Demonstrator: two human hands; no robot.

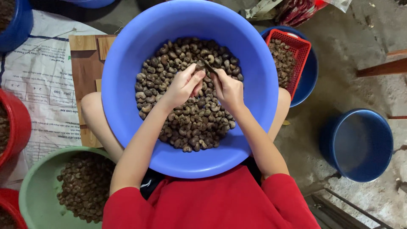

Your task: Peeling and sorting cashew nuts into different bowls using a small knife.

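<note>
I keep the big blue basin (127, 85) on my lap so the heap of brown nuts (186, 114) lies right under both hands. My left hand (183, 86) pinches a single nut (200, 68) between fingertips, lifted just above the far side of the heap, while my right hand (229, 88) is clenched round a small dark blade (210, 68) whose tip meets that nut. The green bowl (36, 186) at near left and the red basket (302, 48) at far right hold more nuts, each within reach.

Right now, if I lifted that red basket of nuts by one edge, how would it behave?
The red basket looks like thin slotted plastic, so it would probably flex. It is heaped with nuts, so likely heavy for its size. It sits tilted in a blue tub; lifting one edge could spill nuts.
</note>
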